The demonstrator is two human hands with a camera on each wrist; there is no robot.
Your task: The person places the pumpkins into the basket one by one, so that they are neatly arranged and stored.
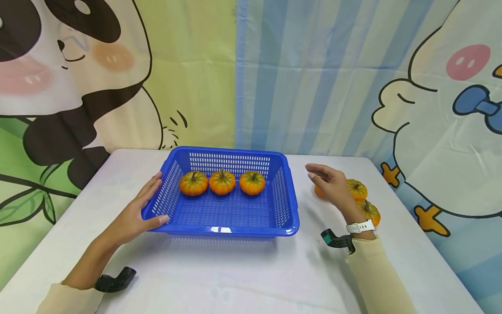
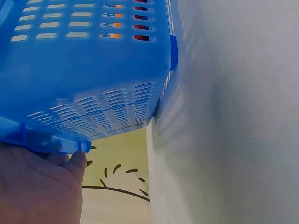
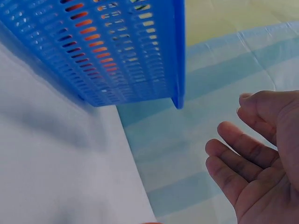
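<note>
A blue plastic basket (image 1: 223,218) stands on the white table with three small orange-green pumpkins (image 1: 222,182) in a row along its back part. My left hand (image 1: 131,220) holds the basket's left front corner, its thumb over the rim and its fingers along the left side; in the left wrist view, fingertips touch beneath the rim (image 2: 51,140). To the right of the basket, my right hand (image 1: 333,185) hovers with loosely bent fingers, and its palm (image 3: 266,196) is bare in the right wrist view. Below and beside it lie several more pumpkins (image 1: 357,189), one partly hidden by the hand.
Behind the table (image 1: 219,279) hangs a curtain (image 1: 298,87) printed with cartoon animals and stripes. A black wrist strap (image 1: 115,280) is on the left wrist; the right wrist has a white band (image 1: 360,226) and a black strap (image 1: 338,240).
</note>
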